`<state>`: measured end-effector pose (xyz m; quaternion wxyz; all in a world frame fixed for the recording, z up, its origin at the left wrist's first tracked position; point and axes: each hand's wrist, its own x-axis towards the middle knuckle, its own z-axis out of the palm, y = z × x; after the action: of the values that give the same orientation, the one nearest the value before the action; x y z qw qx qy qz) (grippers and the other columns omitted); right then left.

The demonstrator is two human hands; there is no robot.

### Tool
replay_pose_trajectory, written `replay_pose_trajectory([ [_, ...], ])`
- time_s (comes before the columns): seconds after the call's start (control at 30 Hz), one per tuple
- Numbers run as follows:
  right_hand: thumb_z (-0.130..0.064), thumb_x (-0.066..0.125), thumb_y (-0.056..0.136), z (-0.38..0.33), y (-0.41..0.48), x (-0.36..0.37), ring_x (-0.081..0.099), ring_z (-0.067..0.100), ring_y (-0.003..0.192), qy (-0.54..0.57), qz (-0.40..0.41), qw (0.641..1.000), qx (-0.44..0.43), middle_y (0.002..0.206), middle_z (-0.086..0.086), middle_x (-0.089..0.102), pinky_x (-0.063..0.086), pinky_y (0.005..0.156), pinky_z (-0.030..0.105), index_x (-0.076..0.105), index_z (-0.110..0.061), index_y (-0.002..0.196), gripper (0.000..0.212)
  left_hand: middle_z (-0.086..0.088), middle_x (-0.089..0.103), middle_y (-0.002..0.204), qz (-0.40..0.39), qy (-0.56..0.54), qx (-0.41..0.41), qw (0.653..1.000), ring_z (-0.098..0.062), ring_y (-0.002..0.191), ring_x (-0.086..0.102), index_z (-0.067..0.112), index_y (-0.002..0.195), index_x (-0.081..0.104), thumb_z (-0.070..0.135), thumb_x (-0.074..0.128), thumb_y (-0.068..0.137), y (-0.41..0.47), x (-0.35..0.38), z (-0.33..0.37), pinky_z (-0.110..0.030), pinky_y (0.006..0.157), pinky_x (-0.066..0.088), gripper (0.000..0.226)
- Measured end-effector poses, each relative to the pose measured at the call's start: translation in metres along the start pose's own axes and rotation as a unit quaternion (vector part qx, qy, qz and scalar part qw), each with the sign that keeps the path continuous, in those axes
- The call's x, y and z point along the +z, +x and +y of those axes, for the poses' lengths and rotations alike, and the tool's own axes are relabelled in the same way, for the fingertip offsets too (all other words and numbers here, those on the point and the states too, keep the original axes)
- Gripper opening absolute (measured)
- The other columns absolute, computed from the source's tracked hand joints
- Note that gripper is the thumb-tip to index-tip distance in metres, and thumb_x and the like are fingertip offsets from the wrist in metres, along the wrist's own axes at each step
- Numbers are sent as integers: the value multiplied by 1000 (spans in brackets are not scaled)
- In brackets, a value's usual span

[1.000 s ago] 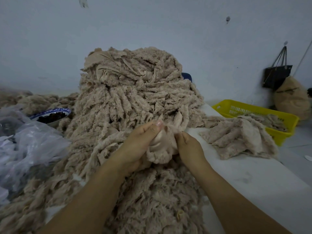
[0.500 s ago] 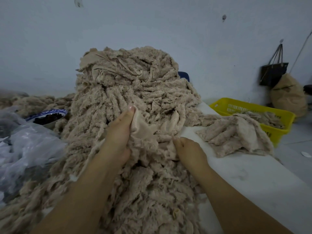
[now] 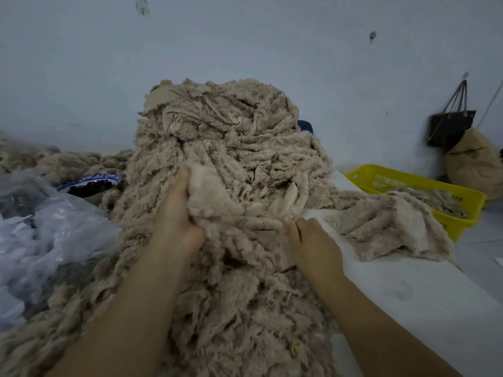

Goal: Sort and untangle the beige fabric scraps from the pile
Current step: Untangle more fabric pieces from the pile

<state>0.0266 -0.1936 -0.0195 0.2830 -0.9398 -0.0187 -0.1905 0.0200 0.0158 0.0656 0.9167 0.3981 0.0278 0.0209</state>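
Observation:
A tall pile of beige fleecy fabric scraps point(image 3: 226, 137) fills the middle of the white table point(image 3: 408, 300) and spills down toward me. My left hand point(image 3: 178, 213) grips one beige scrap point(image 3: 209, 194) at the pile's front, thumb underneath and fingers hidden behind the cloth. My right hand point(image 3: 313, 240) holds the lower right part of the same bunch, its fingertips buried in the fabric. A smaller heap of separated scraps point(image 3: 386, 227) lies on the table to the right.
A yellow plastic basket point(image 3: 381, 175) with more scraps stands at the right beyond the table edge. A blue-rimmed bowl point(image 3: 89, 183) of dark bits and crumpled clear plastic bags point(image 3: 46, 232) lie at the left. A black bag point(image 3: 450, 126) hangs on the wall above a tan sack point(image 3: 479, 164).
My left hand has lifted away from the right one, up and to the left, drawing the scrap out of the pile. My right hand has stayed low on the fabric.

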Motion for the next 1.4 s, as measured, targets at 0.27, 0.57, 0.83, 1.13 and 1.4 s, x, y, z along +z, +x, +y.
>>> replay_pose_trajectory([
  [0.27, -66, 24, 95, -23, -10, -8, 53, 7, 85, 243, 20, 959, -148, 92, -5, 54, 44, 72, 26, 55, -20, 87, 56, -11, 74, 81, -121, 359, 63, 923, -22, 66, 69, 25, 82, 72, 56, 62, 85, -14, 15, -53, -30, 57, 57, 33],
  [0.57, -44, 40, 102, -14, -2, -16, 37, 4, 50, 342, 110, 933, -3, 59, -7, 37, 31, 48, 17, 39, -19, 68, 42, 18, 53, 56, -139, 599, 143, 776, 2, 50, 46, 26, 73, 61, 48, 64, 92, 1, -1, -63, -17, 51, 36, 29],
  [0.83, -45, 37, 105, -4, 5, -18, 43, 0, 55, 363, 158, 917, 46, 66, -9, 51, 34, 49, 16, 51, -22, 82, 35, 14, 60, 64, -171, 726, 81, 661, -2, 53, 50, 31, 76, 64, 48, 61, 94, 15, -25, -47, -19, 54, 40, 25],
  [1.13, -45, 37, 105, 6, 10, -20, 56, 13, 82, 378, 173, 903, 112, 88, -4, 60, 42, 69, 32, 61, -16, 104, 37, 9, 48, 92, -20, 745, 191, 639, -7, 72, 49, 28, 100, 51, 23, 58, 95, 24, -35, -35, -28, 57, 36, 10],
  [1.4, -47, 37, 104, 6, 13, -20, 58, 13, 94, 395, 183, 890, 138, 94, -15, 59, 44, 77, 31, 61, -22, 111, 35, 3, 46, 118, 155, 595, 298, 730, -16, 92, 47, 17, 119, 60, -4, 48, 91, 27, -50, -15, -34, 72, 40, 37],
])
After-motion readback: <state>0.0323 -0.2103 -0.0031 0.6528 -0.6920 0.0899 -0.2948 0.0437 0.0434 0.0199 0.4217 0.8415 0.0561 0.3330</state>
